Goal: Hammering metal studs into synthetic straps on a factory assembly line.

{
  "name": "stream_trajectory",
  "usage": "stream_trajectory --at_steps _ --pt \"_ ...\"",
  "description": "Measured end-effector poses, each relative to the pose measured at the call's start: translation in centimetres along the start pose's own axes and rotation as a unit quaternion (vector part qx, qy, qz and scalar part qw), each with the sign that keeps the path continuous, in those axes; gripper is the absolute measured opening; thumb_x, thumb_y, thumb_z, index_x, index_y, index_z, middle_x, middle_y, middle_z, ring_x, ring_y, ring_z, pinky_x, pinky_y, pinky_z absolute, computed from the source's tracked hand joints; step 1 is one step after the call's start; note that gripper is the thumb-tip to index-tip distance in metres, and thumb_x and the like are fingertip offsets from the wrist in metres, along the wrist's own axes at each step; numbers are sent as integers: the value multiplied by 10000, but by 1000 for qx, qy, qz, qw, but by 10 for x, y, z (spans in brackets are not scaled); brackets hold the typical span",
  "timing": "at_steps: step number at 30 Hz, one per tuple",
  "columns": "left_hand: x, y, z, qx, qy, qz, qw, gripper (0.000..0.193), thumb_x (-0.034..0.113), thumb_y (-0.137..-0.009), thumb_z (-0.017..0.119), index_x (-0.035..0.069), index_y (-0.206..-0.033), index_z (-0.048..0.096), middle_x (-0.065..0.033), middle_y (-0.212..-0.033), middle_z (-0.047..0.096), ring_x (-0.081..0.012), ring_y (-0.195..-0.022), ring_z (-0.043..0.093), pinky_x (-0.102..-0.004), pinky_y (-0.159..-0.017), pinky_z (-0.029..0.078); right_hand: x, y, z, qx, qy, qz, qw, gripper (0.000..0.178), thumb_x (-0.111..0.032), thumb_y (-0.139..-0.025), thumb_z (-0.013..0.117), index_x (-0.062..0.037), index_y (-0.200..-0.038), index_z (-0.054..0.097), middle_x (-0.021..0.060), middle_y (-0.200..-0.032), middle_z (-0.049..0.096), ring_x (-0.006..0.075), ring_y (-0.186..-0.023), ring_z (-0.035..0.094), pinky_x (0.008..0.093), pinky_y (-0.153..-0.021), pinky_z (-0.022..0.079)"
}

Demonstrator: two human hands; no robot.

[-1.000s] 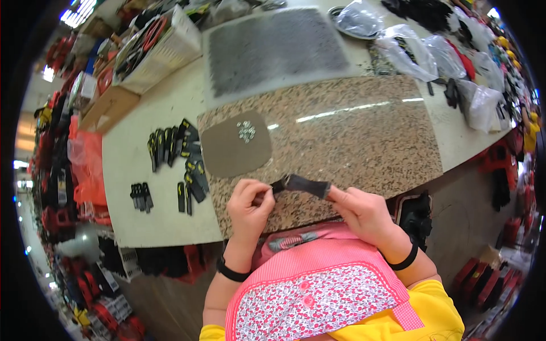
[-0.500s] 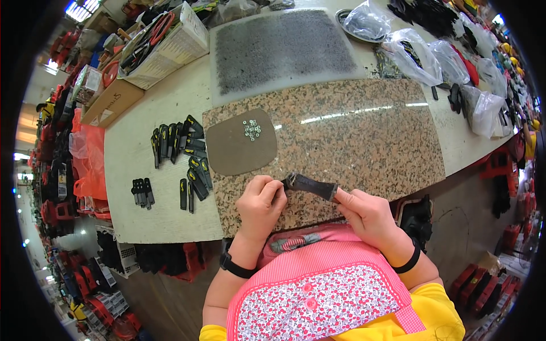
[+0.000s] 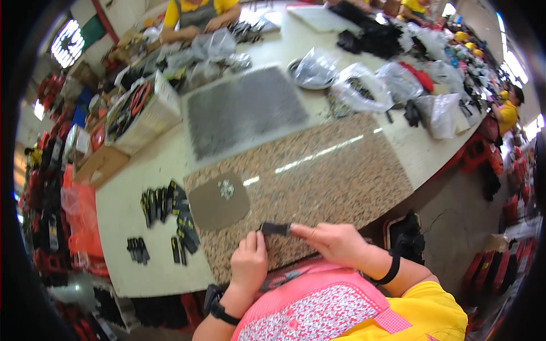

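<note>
My right hand (image 3: 339, 245) is closed round one end of a short black bar-like tool (image 3: 275, 229), whose exact kind I cannot make out. It lies level, low over the near edge of a speckled granite slab (image 3: 324, 179). At the tool's left end my left hand (image 3: 250, 261) is closed in a pinch; what its fingertips hold is hidden. Small metal nuts (image 3: 226, 189) sit in a cluster on a brown rounded mat (image 3: 219, 211) on the slab. Left of it lie several black handle-like parts with yellow marks (image 3: 162, 203) and smaller black pieces (image 3: 137, 250).
A grey-topped translucent sheet (image 3: 247, 111) lies beyond the slab. At the back left stands a white box of tools (image 3: 162, 116) beside a cardboard box (image 3: 102, 166). Clear plastic bags (image 3: 361, 88) and a round metal dish (image 3: 296, 71) are at the back right. Another person (image 3: 199, 17) works across the table.
The view has tilted up and turned, bringing the far side of the table and another person in. Both hands stay at the black tool, which now appears shorter and more level.
</note>
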State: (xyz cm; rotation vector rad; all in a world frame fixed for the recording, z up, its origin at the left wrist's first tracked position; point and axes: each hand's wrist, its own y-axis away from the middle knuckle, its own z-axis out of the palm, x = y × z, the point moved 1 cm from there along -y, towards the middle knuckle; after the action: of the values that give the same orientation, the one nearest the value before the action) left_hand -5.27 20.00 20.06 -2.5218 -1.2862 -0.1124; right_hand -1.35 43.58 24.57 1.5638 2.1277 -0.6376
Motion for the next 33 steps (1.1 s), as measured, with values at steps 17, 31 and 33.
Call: stream_trajectory --at_steps 17,31,33 --pt "4 -9 8 -31 -44 36 998 122 72 -887 584 -43 -895 624 -126 -919 559 -274 -767 610 -374 -623 527 2 8 0 6 15 -13 1000 543 -312 -970 591 -424 -1479 439 71 -726 554 283 -544 606 399 -490 521" --pt "-6 -14 -2 -42 10 37 998 141 90 -846 632 11 -963 632 -134 -907 624 -345 -839 629 -458 -708 516 0 7 -2 -39 42 -19 998 564 -315 -981 566 -410 -1508 389 75 -757 572 289 -581 630 396 -496 530" --pt "-10 -17 -7 -54 -1 51 997 149 91 -807 664 21 -938 656 -126 -961 630 -341 -900 623 -466 -746 512 2 6 -2 -40 48 -13 998 557 -319 -981 566 -414 -1503 396 78 -755 572 291 -584 632 397 -499 532"
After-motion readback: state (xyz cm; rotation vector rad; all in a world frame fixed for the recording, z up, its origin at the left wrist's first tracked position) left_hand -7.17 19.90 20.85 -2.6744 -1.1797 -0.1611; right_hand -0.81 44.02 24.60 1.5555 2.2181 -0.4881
